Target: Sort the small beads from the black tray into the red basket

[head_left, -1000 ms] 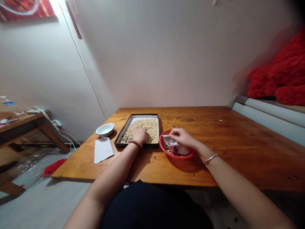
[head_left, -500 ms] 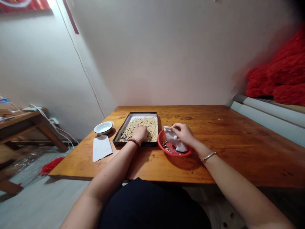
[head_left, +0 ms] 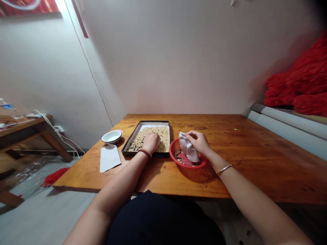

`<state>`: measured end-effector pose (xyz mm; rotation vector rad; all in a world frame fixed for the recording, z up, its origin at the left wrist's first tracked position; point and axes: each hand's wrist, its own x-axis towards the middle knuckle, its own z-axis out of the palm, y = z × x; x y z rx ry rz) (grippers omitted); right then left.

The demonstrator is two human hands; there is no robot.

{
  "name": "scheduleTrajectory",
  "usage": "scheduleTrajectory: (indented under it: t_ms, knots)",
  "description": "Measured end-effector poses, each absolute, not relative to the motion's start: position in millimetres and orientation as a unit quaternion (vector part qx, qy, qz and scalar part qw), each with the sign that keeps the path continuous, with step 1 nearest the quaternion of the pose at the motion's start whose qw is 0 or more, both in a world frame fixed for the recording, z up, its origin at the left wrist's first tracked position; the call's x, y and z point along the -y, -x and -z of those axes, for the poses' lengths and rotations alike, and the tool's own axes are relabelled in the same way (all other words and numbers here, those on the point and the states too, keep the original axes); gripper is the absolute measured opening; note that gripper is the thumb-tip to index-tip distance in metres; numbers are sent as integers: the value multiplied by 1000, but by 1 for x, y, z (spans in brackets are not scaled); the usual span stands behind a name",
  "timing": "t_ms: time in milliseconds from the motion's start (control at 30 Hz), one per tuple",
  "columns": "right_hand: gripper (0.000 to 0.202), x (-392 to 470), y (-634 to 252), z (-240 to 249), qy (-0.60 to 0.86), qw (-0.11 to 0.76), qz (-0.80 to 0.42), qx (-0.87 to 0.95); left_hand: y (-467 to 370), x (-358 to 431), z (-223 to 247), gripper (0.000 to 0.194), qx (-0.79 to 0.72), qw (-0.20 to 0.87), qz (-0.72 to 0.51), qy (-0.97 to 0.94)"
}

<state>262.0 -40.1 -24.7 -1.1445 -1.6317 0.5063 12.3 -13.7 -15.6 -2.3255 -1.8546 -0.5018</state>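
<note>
My left hand (head_left: pixel 151 142) is closed, knuckles up, over the beans (head_left: pixel 163 136) spread in a shallow black-rimmed tray (head_left: pixel 125 152). Its fingertips are hidden, so what they hold cannot be made out. The beans are mostly pale yellow with dark ones mixed in. My right hand (head_left: pixel 198 141) pinches the upper edge of a white cloth-like sheet (head_left: pixel 188 147), possibly a paper or fabric bag. That sheet hangs down into a red plastic basket (head_left: pixel 171 159), where several pale and dark beans lie on the bottom.
Left of the tray stand a white enamel bowl (head_left: pixel 111 136) with a dark rim and a flat white card (head_left: pixel 109 158) on the wooden table (head_left: pixel 230 153). A small green bit (head_left: pixel 235 129) lies far right. Red bundles (head_left: pixel 301 85) are piled at the right.
The white sheet in my right hand has shifted slightly and hangs more upright over the basket. My left hand has turned a little within the tray. The camera view has tilted slightly.
</note>
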Motion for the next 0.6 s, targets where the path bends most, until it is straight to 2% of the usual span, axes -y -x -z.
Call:
scheduleTrajectory:
  t_ms: [100,200,300,400,600]
  knots:
    - [32,38,-261,26,453,528,-257,671,-26,19,9,21,550,6,258,794]
    - [37,38,-260,24,436,532,-305,658,-44,30,5,20,415,-160,404,799]
    - [45,41,-258,21,425,520,-340,658,-57,43,5,22,340,-266,444,785]
    - [53,43,-256,18,418,507,-363,661,-63,52,7,21,326,-280,435,791]
    - [62,45,-254,17,387,484,-415,666,-67,57,11,17,355,-226,456,785]
